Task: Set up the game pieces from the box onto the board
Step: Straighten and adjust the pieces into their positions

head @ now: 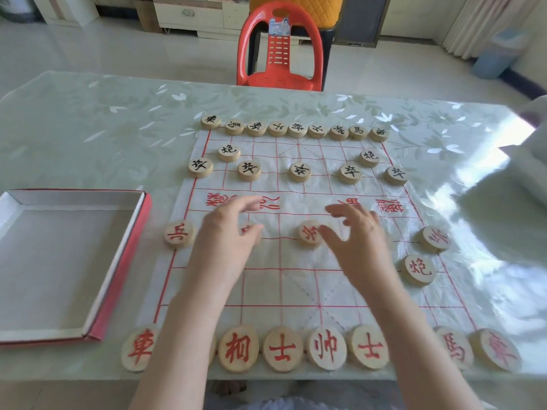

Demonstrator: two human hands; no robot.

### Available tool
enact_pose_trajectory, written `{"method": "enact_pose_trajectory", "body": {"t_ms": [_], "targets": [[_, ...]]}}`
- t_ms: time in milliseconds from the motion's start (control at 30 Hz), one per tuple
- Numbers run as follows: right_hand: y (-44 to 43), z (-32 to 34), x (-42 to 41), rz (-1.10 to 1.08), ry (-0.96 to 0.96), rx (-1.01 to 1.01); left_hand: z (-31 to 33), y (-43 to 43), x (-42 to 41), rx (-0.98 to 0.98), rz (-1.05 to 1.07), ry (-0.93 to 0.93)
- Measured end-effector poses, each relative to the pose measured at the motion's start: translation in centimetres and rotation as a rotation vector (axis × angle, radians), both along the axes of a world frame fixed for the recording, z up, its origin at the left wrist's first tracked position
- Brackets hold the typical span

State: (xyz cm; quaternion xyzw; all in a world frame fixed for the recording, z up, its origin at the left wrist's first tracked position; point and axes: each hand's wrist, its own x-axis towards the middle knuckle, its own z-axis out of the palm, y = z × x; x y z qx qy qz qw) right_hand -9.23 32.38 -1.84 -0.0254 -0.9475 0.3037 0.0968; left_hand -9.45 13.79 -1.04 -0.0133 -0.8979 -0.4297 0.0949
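Board [296, 287]: one white sheet with a red grid, on the table [88, 119].
Black pieces [300, 171]: sixteen on the far half, with nine in the back row, two cannons and five soldiers.
Red pieces [282, 349]: seven plainly seen in the near row, which the arms partly cover; one cannon; four soldiers.
Box [118, 279]: one, left of the board.
Left hand [228, 232], right hand [355, 235]: fingers loose and spread, gripping nothing, over the red soldier row.
Chair [279, 54]: one, red.
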Motion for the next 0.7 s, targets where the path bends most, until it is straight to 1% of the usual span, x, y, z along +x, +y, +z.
{"method": "enact_pose_trajectory", "body": {"t_ms": [67,167,267,433,567,700], "targets": [[3.7,-0.2,0.7,-0.087,-0.021,0.01,-0.1,2.7,-0.1,-0.054,-0.127,-0.024],[7.7,-0.6,1.6,-0.22,-0.038,-0.007,-0.5,5.6,-0.6,-0.141,-0.228,-0.046],[9.5,-1.3,1.5,-0.284,-0.08,0.093,-1.3,7.1,-1.2,-0.22,-0.281,-0.076],[8.8,-1.7,0.5,-0.274,-0.102,0.143,-2.3,7.2,-1.9,-0.25,-0.282,-0.158],[7.9,-2.0,-0.1,-0.248,-0.137,0.185,-2.6,7.1,-2.3,-0.276,-0.255,-0.169],[8.1,-1.9,0.0,-0.197,-0.151,0.117,-2.6,7.5,-2.4,-0.309,-0.234,-0.16]]}}
